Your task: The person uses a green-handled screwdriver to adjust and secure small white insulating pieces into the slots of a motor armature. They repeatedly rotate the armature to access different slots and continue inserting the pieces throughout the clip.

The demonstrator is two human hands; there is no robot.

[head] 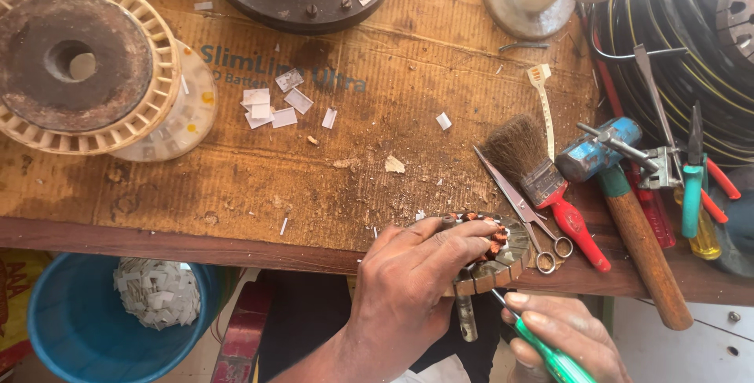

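Head view, looking down on a workbench [236,234] covered with a worn sheet of brown cardboard [377,139]. Largest item: a round cream-coloured ribbed disc with a rusty metal centre [78,61], far left. A coil of black cables [683,37] fills the top right corner. Below the bench edge at left, a blue bucket [71,328] holds a clump of small white paper slips [157,293].

Right side of the bench is a cluster of tools: a hammer with blue head and wooden handle [632,218], a brush with red handle [542,179], small scissors [522,210] just left of the brush, pliers with teal and red grips [695,186]. Small white paper pieces [271,108] lie scattered mid-bench.

At the front edge, the left hand [416,289] is closed over a small round motor core with copper windings [495,253], fingers wrapped across its top, holding it against the bench edge. The right hand [565,332], lower right, grips a green-handled screwdriver [550,355]; its metal shaft points up toward the core's underside. Tip contact is hidden.
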